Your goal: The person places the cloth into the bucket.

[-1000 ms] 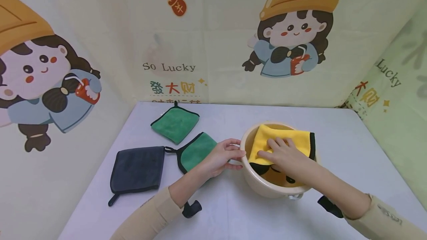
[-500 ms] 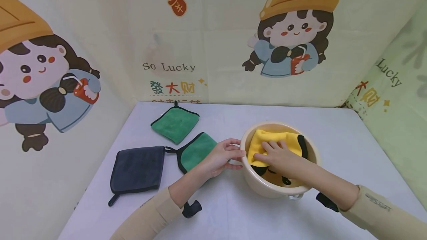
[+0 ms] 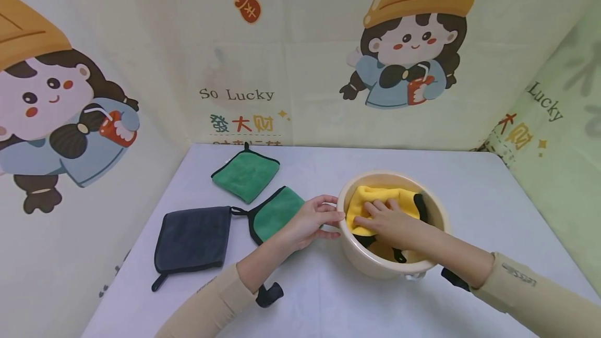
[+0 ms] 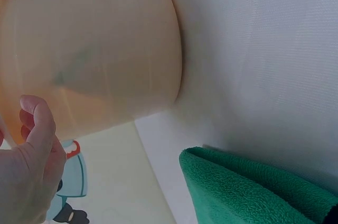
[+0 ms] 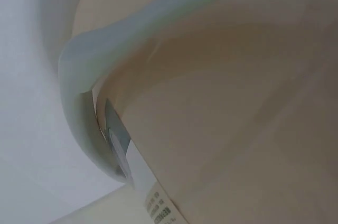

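Observation:
A cream bucket (image 3: 375, 270) stands on the right half of the table, with a yellow towel (image 3: 385, 194) edged in black inside it. My right hand (image 3: 389, 223) reaches into the bucket, fingers spread and pressing on the towel. At the bucket's left rim, my left hand (image 3: 316, 223) holds the edge. The left wrist view shows that hand (image 4: 34, 155) close against the bucket's outer wall (image 4: 100, 49). In the right wrist view only the bucket (image 5: 237, 102) and its pale handle (image 5: 79, 76) appear; the right hand is out of sight there.
Two green towels with black edging, one farther back (image 3: 246, 175) and one nearer (image 3: 274, 213), lie left of the bucket. A folded dark grey towel (image 3: 193, 239) lies at the table's left side. Printed curtains (image 3: 300, 67) stand behind the table and at both sides.
My right hand has pushed the yellow towel deeper into the bucket, and its raised right corner has sunk below the rim. The left hand has stayed at the rim.

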A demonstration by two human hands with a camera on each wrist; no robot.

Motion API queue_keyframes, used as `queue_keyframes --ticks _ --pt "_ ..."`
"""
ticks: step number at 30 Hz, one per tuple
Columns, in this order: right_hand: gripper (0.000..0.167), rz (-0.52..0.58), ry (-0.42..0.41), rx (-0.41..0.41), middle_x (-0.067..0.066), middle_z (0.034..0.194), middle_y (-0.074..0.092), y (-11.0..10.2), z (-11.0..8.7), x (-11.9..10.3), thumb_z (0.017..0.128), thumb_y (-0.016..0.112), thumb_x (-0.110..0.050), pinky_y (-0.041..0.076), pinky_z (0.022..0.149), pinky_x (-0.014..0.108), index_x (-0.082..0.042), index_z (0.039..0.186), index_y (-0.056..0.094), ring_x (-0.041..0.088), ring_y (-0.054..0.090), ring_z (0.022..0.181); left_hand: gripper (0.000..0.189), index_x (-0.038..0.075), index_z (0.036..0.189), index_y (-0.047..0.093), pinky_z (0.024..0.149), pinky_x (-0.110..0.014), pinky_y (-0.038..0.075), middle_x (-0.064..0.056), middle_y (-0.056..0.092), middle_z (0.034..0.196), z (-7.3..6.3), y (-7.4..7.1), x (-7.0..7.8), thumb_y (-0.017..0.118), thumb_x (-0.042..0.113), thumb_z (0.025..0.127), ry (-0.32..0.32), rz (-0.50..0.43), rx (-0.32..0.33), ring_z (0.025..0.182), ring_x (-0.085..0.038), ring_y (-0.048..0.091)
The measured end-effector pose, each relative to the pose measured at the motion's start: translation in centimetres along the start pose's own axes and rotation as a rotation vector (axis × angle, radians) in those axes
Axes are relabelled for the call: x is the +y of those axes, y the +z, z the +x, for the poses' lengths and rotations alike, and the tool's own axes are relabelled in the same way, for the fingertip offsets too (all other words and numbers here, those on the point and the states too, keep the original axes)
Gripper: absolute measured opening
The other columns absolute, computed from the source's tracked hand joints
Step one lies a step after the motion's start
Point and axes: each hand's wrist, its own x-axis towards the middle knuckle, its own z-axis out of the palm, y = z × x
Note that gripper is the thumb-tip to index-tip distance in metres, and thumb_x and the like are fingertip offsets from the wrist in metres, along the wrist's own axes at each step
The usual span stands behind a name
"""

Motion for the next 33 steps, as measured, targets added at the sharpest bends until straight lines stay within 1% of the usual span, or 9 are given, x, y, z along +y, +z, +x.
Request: queue_keyframes --ticks 5,12,17,20,24,28,31,33 --pt "0.04 0.006 0.002 -0.06 0.003 0.093 0.042 0.09 0.3 0.03 0.075 0.073 -0.018 0.032 0.068 0.038 -0.025 0.107 0.05 0.021 0.041 0.087 0.033 0.004 0.116 0.05 0.068 -0.039 0.054 -0.006 0.06 0.09 0.05 -0.07 0.0 0.062 0.009 0.086 0.006 0.001 0.001 0.074 -0.016 0.06" --pt "0.043 0.008 -0.019 -0.15 0.003 0.092 0.04 -0.05 0.76 -0.1 0.075 0.074 -0.03 0.03 0.067 0.034 -0.023 0.109 0.049 0.021 0.04 0.088 0.032 0.003 0.117 0.049 0.069 -0.039 0.054 -0.006 0.06 0.091 -0.01 -0.14 0.09 0.06 0.009 0.087 0.011 0.006 0.001 0.075 -0.016 0.06" --pt "0.04 0.021 -0.009 -0.239 0.003 0.093 0.039 -0.12 0.96 -0.24 0.078 0.071 -0.022 0.032 0.068 0.033 -0.022 0.108 0.046 0.02 0.039 0.089 0.032 0.004 0.116 0.05 0.069 -0.039 0.054 -0.005 0.06 0.089 0.03 -0.15 0.09 0.06 0.008 0.086 0.009 -0.005 0.002 0.075 -0.016 0.06" --pt "0.036 0.02 -0.007 -0.269 0.002 0.093 0.039 -0.1 1.0 -0.28 0.08 0.067 -0.014 0.031 0.069 0.032 -0.022 0.108 0.045 0.019 0.039 0.088 0.033 0.004 0.116 0.05 0.068 -0.038 0.054 -0.004 0.06 0.088 0.01 -0.17 0.09 0.062 0.008 0.086 0.009 -0.01 0.0 0.074 -0.015 0.06" --pt "0.033 0.026 -0.006 -0.282 0.002 0.094 0.04 -0.14 0.93 -0.32 0.081 0.065 -0.014 0.03 0.069 0.032 -0.022 0.108 0.047 0.019 0.039 0.088 0.034 0.004 0.116 0.05 0.067 -0.037 0.055 -0.004 0.06 0.088 -0.04 -0.16 0.09 0.062 0.008 0.085 0.006 -0.011 0.001 0.074 -0.015 0.06" --pt "0.035 0.033 -0.008 -0.263 0.001 0.094 0.04 -0.18 0.8 -0.27 0.08 0.068 -0.017 0.031 0.07 0.032 -0.021 0.108 0.048 0.019 0.04 0.089 0.033 0.005 0.116 0.051 0.067 -0.037 0.055 -0.004 0.06 0.088 -0.09 -0.1 0.08 0.063 0.009 0.085 0.002 -0.011 0.004 0.074 -0.015 0.06" --pt "0.037 0.048 -0.002 -0.21 0.001 0.095 0.041 -0.26 0.52 -0.15 0.078 0.071 -0.021 0.032 0.071 0.034 -0.021 0.107 0.047 0.019 0.041 0.09 0.033 0.005 0.116 0.051 0.068 -0.038 0.054 -0.004 0.06 0.088 -0.08 -0.03 0.02 0.062 0.009 0.085 0.0 -0.007 0.007 0.074 -0.016 0.06" --pt "0.039 0.061 0.01 -0.155 0.0 0.095 0.042 -0.52 0.15 -0.09 0.077 0.071 -0.025 0.033 0.072 0.036 -0.021 0.107 0.048 0.02 0.042 0.09 0.032 0.005 0.116 0.051 0.068 -0.038 0.054 -0.005 0.06 0.088 0.0 0.03 -0.05 0.062 0.009 0.085 -0.001 -0.001 0.009 0.074 -0.016 0.06"
